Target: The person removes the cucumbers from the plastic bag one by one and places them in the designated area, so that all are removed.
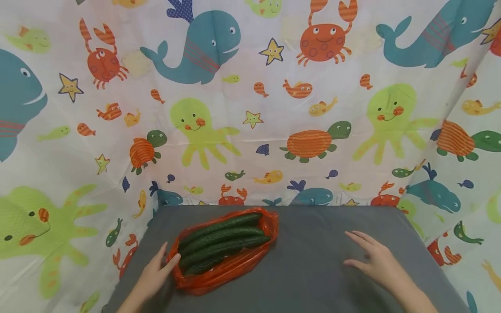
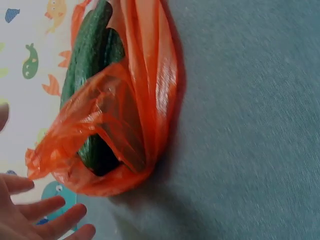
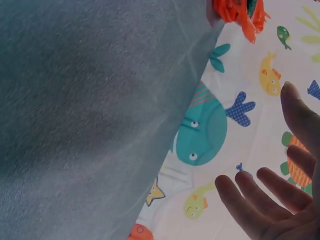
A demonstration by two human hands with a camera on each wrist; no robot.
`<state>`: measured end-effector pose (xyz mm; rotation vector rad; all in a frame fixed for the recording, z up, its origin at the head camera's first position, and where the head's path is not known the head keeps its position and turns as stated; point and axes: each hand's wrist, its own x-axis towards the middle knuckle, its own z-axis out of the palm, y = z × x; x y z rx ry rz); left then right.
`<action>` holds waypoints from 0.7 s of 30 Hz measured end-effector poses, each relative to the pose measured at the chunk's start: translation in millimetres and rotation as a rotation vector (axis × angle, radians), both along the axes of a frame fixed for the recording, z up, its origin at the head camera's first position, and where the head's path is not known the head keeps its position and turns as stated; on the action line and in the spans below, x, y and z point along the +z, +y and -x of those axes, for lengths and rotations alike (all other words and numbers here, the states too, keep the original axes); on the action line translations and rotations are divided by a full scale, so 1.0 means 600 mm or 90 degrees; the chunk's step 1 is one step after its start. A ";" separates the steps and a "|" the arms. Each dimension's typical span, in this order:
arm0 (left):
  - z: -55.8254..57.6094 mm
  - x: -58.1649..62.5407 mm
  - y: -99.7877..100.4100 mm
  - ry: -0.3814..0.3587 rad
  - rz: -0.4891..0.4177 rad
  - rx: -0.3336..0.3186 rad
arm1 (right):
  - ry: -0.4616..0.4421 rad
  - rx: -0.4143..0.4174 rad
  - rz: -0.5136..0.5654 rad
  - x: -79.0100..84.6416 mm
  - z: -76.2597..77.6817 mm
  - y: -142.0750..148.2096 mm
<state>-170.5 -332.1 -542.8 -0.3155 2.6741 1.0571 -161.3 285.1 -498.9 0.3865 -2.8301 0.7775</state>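
Observation:
Several long dark green cucumbers (image 1: 223, 241) lie side by side in an orange plastic bag (image 1: 231, 271), which is open at the top. The bag sits left of the middle of the grey table. My left hand (image 1: 156, 269) is at the bag's left end, fingers spread and relaxed, thumb right beside the bag's edge. In the left wrist view, the fingers (image 2: 50, 215) show below the bag's crumpled end, holding nothing. Well to the right of the bag, my right hand (image 1: 373, 261) hovers over the table with loosely extended fingers and nothing in it.
The grey table (image 1: 313, 261) is bordered at the back and both sides by a white curtain (image 1: 242, 182) printed with sea animals. In the right wrist view, a corner of the orange bag (image 3: 240, 12) shows at the top.

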 end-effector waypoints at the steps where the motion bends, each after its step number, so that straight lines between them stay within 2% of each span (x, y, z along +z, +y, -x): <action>1: 0.002 0.000 0.003 0.008 0.000 0.000 | 0.004 0.000 0.006 0.000 -0.001 -0.002; 6: 0.002 0.004 0.010 0.036 -0.002 0.021 | 0.032 0.008 0.048 -0.002 0.002 -0.016; 10: 0.002 0.003 0.016 0.020 0.004 0.042 | 0.050 0.017 0.060 -0.007 0.006 -0.024; 15: -0.002 -0.003 0.017 0.002 -0.020 0.040 | 0.060 0.025 0.078 -0.014 0.013 -0.044; 21: -0.002 -0.005 0.021 0.021 -0.025 0.047 | 0.071 0.048 0.120 -0.023 0.027 -0.075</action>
